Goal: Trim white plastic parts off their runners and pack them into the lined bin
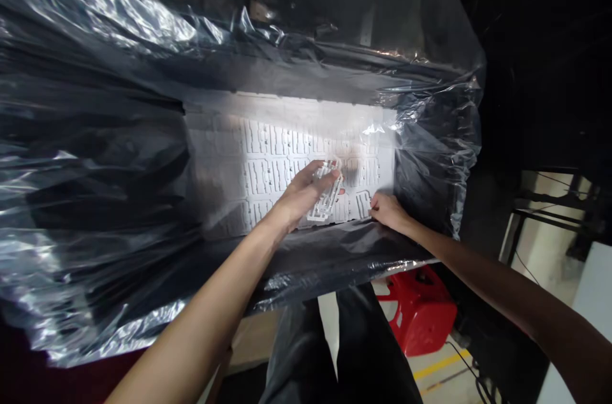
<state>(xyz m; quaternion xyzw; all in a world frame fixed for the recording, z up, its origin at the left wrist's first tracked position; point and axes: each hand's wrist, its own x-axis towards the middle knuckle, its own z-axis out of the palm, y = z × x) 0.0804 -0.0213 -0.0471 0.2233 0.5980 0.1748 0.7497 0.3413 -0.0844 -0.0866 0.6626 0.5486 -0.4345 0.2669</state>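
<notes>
Basically, L hand [306, 187] has its fingers closed round a small bunch of white plastic frames [327, 201], thumb across the top, pcs held at a tilt over the white layer [217, 168]; exact no. of pcs hard to tell. R hand [389, 209] is just right of those, fingers curled w/ thumb & forefinger tips close tog. at the R edge of a slotted white pc [363, 203]; can't tell if they're pinching it or only touching. Left of & beyond the L fingers, rows of similar slotted shapes [261, 176] run across the layer, approx. parallel to its long side. All round both hands, a shiny translucent plastic liner [90, 155] lines the walls & spills over the rim, crumpled, catching light well left of the L fingers. Its near edge passes under both forearms. Nearer the body than the fingers, below that edge: dark trouser legs [299, 353], plus a red plastic stool [425, 318] to their R, nr a yellow floor line [442, 364]. Far R of the R fingers, past the forearm, a white panel [590, 295].
</notes>
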